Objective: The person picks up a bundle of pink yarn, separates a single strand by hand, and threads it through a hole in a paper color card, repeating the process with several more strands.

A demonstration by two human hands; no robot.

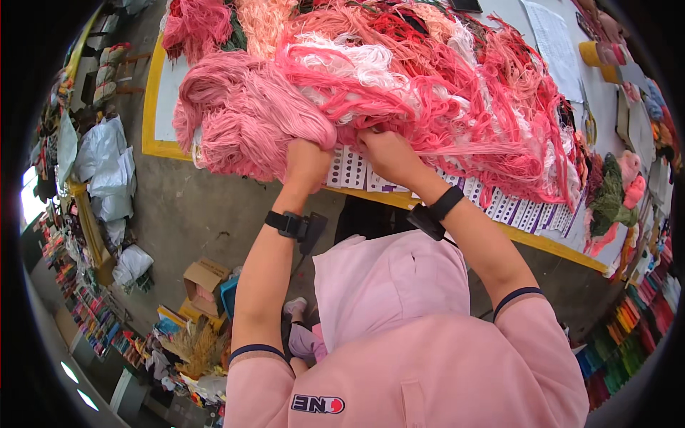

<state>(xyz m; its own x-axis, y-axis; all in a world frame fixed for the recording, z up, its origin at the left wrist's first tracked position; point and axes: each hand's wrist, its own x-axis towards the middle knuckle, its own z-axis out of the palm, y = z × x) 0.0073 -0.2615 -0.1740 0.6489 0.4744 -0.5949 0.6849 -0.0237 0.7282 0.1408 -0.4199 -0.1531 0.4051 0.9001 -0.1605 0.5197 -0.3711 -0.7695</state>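
Note:
A thick dusty-pink hank of yarn (246,118) lies at the table's near left edge, part of it hanging over. My left hand (307,164) grips its right end, the fingers mostly buried in the strands. Close to its right, my right hand (389,153) has its fingers curled into brighter pink yarn (367,118); the fingertips are hidden. Beyond both hands spreads a large tangled heap of yarn (457,107) in coral, red and white. Under its near edge show white cards with rows of dark dots (351,168).
The white table (163,107) has a yellow edge. At its right lie green yarn (610,200), scissors (590,128) and paper sheets (556,46). On the floor to the left are a cardboard box (205,283) and white plastic bags (107,167). Colourful yarn (85,299) lines the surroundings.

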